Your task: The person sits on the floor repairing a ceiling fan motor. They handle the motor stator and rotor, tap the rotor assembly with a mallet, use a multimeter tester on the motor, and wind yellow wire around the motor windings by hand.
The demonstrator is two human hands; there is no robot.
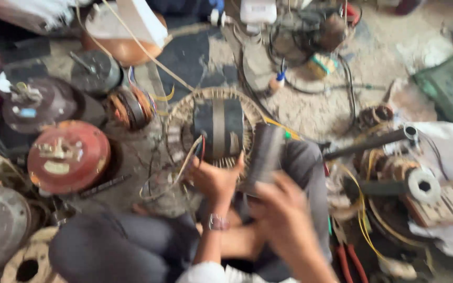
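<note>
The wound stator (pixel 217 128) is set on the floor straight ahead, beyond the knees. Just before it the left hand (pixel 213 181) is raised, with the right hand (pixel 284 217) to its right, closed on what may be a metal cylinder (pixel 264 154). Motor housings (pixel 68 156) are ranged at left; pliers (pixel 349 262) are laid at lower right.

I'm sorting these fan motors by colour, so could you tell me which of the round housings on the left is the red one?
It is the red housing, nearest the person's knee; the two others farther back are dark brown and grey.
</note>
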